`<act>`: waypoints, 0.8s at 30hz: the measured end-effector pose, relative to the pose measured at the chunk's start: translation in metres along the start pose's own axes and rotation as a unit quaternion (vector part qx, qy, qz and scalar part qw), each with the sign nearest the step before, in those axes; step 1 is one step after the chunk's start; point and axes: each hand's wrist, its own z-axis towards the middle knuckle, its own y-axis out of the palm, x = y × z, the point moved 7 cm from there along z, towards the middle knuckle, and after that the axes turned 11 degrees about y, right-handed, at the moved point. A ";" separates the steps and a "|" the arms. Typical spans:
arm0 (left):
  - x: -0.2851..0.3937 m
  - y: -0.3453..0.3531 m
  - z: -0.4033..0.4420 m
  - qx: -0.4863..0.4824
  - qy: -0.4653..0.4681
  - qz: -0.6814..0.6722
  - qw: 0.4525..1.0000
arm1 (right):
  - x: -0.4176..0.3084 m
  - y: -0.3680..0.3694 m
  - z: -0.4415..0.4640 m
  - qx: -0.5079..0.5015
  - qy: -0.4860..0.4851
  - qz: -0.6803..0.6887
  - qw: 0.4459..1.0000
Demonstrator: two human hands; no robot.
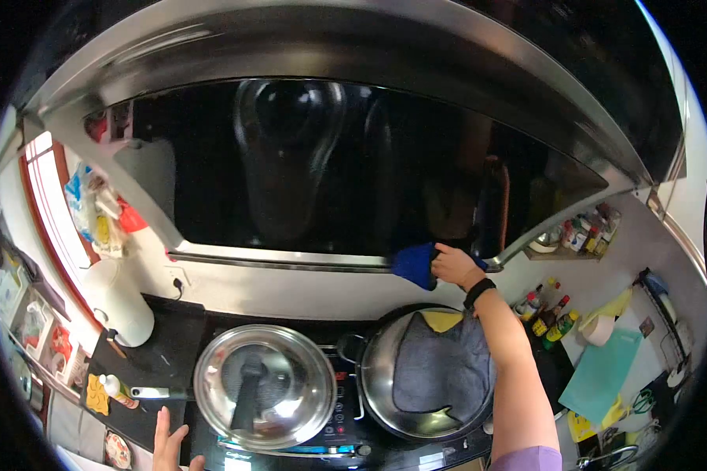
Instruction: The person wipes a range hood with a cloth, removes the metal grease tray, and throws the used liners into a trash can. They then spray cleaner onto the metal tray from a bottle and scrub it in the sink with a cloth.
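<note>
My right hand (457, 267) grips a blue cloth (414, 265) and presses it to the lower metal edge of the range hood (291, 257), toward its right end. Below that arm, a grey cloth (436, 373) with a yellow corner lies over a large steel pot (377, 345). My left hand (170, 446) is at the bottom left, fingers apart and holding nothing, partly cut off by the frame. It is nearest to a pan handle (151, 392) and a steel pan with a glass lid (291, 357).
The hood's dark glossy panel (291, 173) fills the upper view. Sauce bottles (556, 326) and a teal cutting board (602, 377) stand at right. To the left are a white canister (118, 302), a white bottle (118, 390) and a yellow sponge (97, 394). A shelf of jars (581, 235) hangs right.
</note>
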 end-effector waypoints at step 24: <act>0.057 0.218 0.205 0.021 -0.178 -0.723 0.667 | 0.043 0.100 -0.265 0.103 0.710 0.689 0.106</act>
